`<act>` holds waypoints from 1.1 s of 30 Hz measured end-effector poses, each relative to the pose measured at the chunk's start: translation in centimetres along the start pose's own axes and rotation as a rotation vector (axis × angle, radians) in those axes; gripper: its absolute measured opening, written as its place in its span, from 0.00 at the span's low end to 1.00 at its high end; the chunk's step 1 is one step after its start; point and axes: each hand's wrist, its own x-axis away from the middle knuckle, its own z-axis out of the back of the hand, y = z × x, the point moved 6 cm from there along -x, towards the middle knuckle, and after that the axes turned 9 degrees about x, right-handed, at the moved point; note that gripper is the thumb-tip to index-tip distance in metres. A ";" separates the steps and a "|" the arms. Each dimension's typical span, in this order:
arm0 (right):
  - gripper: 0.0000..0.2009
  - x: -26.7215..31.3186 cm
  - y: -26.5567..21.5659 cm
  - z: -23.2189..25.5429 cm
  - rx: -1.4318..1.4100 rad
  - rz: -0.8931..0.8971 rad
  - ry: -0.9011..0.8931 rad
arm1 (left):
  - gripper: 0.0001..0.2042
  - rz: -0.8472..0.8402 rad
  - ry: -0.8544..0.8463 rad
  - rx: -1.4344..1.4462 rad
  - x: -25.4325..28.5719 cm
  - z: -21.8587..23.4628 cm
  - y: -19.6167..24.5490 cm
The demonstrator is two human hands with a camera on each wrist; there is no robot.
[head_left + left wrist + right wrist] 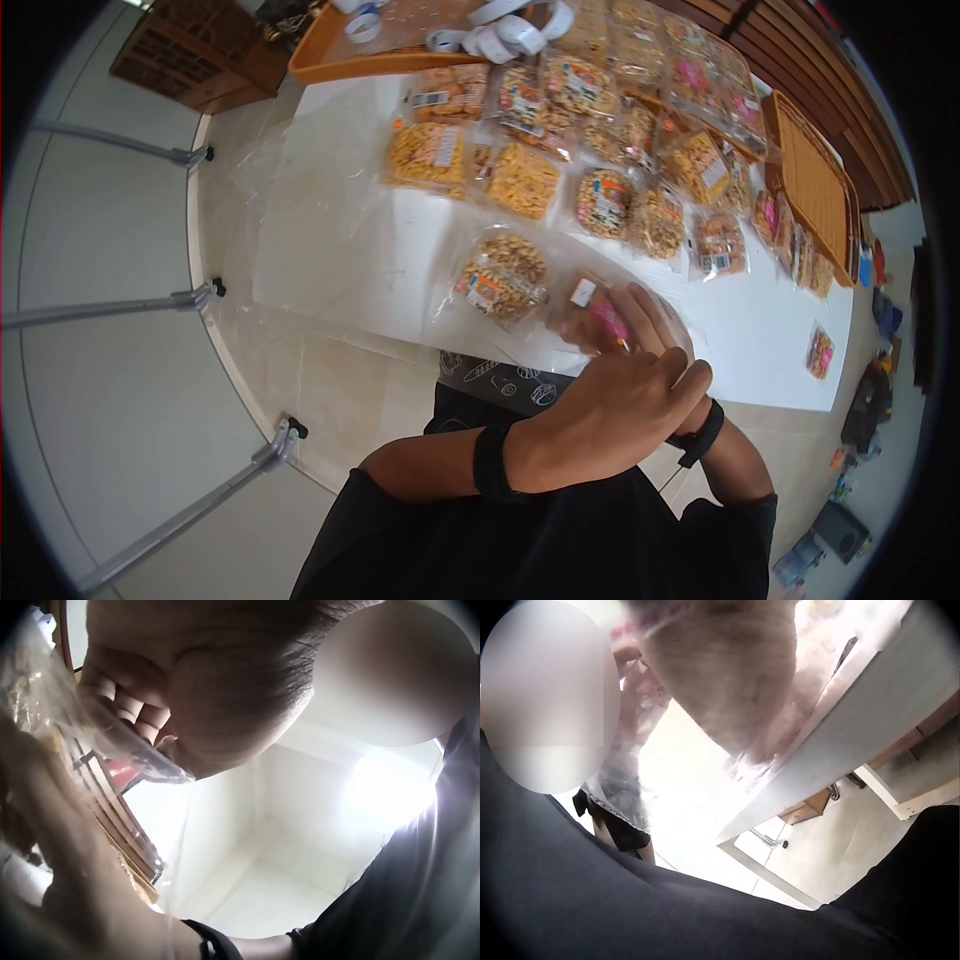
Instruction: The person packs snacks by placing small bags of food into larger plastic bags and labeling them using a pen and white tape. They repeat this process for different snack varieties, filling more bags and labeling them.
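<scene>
Near the front edge of the table, a clear plastic bag of food [590, 318] with a pink label and a small white sticker lies under the hands. The right hand [652, 318] grips its right end, its fingers lying over the plastic. Crossing in front, the left hand [610, 410] has curled fingers; in the left wrist view that left hand [150, 690] pinches the clear plastic [142, 754]. Part of the right hand is hidden behind the left in the head view. Just left of the bag sits a round pack of nuts [505, 275].
Many snack packs [525, 180] cover the back of the white table [340, 230]. Rolls of white labels [515, 35] sit in a wicker tray [310, 50] at the back left. Another wicker tray [810, 165] stands at right. One small pack [821, 352] lies near the right edge.
</scene>
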 end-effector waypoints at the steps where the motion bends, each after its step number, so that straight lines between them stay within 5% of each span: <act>1: 0.27 -0.7 -0.1 0.6 -0.062 -0.025 0.031 | 0.13 0.000 -0.011 -0.015 0.0 -0.1 0.2; 6: 0.21 -0.9 -0.1 0.3 0.171 0.155 0.032 | 0.13 0.086 -0.039 -0.037 -0.2 -0.8 -0.3; 12: 0.12 3.4 2.8 4.3 -0.049 0.300 0.166 | 0.13 0.094 -0.070 -0.011 0.0 0.4 -0.9; 15: 0.07 5.6 7.1 7.6 -0.143 -0.138 0.379 | 0.12 0.140 -0.068 0.040 0.2 1.7 -0.9; 19: 0.14 -1.5 7.6 8.6 -0.004 -0.028 0.202 | 0.10 0.182 -0.053 0.053 -0.1 1.4 -1.0; 21: 0.17 -4.7 5.9 6.9 0.215 0.193 -0.107 | 0.10 0.170 -0.059 0.030 -0.3 0.8 -1.2; 24: 0.26 -7.6 4.5 5.1 0.293 0.364 -0.153 | 0.10 0.177 -0.066 0.020 -0.7 0.3 -1.3; 27: 0.28 -8.3 5.5 2.8 0.463 0.353 -0.256 | 0.11 0.179 -0.069 0.016 -0.9 0.4 -1.4; 33: 0.21 -8.1 6.3 1.8 0.558 0.382 -0.196 | 0.12 0.125 -0.068 0.029 -0.9 0.5 -1.8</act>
